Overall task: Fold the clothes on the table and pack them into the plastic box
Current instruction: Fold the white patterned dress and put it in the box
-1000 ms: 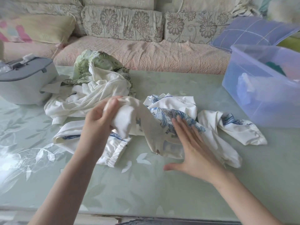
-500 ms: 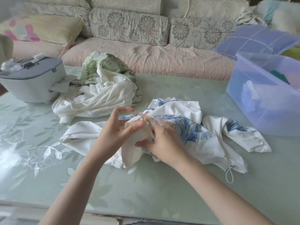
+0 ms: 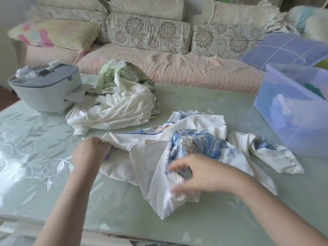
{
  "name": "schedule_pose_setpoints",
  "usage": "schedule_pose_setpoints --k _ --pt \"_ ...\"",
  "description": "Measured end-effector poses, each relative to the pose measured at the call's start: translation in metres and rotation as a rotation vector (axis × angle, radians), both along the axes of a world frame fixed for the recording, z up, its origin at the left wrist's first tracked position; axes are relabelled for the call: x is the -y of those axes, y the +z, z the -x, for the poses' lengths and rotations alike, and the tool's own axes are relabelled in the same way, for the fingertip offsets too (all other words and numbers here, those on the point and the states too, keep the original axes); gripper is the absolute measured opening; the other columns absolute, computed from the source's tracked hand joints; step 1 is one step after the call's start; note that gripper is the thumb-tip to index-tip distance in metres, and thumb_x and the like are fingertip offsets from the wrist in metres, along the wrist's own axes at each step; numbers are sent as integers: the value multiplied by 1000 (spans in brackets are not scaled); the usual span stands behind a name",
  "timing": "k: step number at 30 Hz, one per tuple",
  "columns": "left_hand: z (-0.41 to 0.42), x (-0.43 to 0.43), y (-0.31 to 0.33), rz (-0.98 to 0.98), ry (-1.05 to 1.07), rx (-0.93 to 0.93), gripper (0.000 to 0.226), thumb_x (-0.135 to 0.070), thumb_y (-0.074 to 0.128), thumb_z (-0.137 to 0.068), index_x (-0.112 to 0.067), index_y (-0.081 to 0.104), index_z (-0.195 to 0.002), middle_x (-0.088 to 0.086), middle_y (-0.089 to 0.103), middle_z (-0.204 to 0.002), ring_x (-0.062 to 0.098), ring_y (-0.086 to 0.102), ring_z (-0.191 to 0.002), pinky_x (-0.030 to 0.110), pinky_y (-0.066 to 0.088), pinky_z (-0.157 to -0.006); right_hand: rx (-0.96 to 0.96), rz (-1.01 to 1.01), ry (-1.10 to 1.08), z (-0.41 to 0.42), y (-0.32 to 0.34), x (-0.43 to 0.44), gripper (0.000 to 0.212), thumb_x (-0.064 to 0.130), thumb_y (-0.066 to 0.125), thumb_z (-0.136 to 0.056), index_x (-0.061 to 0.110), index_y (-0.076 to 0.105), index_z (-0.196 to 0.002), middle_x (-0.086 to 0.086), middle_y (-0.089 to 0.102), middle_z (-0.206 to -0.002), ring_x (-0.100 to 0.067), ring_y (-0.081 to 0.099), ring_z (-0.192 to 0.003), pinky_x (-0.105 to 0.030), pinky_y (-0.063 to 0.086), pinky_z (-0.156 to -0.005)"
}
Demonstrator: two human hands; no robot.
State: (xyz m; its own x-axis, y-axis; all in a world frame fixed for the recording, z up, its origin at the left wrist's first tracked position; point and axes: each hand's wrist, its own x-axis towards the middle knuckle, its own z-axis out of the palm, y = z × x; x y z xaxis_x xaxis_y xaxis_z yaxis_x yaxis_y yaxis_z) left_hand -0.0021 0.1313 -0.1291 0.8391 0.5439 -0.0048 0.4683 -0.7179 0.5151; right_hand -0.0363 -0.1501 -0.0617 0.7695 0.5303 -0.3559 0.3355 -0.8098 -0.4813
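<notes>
Your leaf-patterned table (image 3: 35, 174) bears the blue-printed white garment (image 3: 150, 157) your left hand (image 3: 91, 150) grips; beyond that grip, crumpled clothes (image 3: 120, 107), a grey appliance (image 3: 44, 93); rightward, the plastic box (image 3: 292, 125).

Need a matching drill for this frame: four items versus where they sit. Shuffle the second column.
1 printed garment
2 plastic box
3 grey case
4 clothes pile

A left end of the table
B gripped by the left hand
C right end of the table
D far middle of the table

Pairs: 1-B, 2-C, 3-A, 4-D
</notes>
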Motion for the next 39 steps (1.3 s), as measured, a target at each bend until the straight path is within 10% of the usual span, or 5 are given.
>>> schedule_pose_setpoints --k 6,13,23,33,39 --pt "12 69 44 666 -401 449 38 -37 59 -73 -1 55 -63 2 41 -56 10 34 -51 24 26 -47 261 -257 -90 -22 1 -48 126 53 81 -62 53 -15 -142 17 24 -154 -12 48 -124 -38 46 -95" --pt "13 92 40 720 -663 366 18 -25 62 -90 -18 72 -103 -8 73 -97 5 67 -94 29 51 -89 480 -493 -405 -76 -23 -13 15 4 62 -80 18 66 -85 6 66 -75 -17 62 -78 -30 48 -66" --pt "0 107 -1 258 -607 242 29 -14 61 -90 -25 65 -116 -13 64 -118 7 56 -115 9 32 -88 610 303 -695 -136 0 161 15 3 61 -80 17 66 -85 -18 67 -97 -37 60 -92 -33 39 -69" --pt "-4 131 -3 181 -724 176 29 -17 57 -93 -24 63 -121 -10 61 -125 8 53 -118 8 29 -85 67 404 -474 -120 -18 54 146 97 47 -39 14 8 -152 -15 2 -159 -33 16 -144 -45 23 -114" --pt "-4 123 -12 221 -684 167 27 -18 56 -94 -25 64 -118 -14 63 -120 5 55 -115 7 30 -83 325 349 -552 -109 -43 45 47 20 64 -84 5 46 -125 -15 56 -124 -30 56 -113 -31 44 -80"
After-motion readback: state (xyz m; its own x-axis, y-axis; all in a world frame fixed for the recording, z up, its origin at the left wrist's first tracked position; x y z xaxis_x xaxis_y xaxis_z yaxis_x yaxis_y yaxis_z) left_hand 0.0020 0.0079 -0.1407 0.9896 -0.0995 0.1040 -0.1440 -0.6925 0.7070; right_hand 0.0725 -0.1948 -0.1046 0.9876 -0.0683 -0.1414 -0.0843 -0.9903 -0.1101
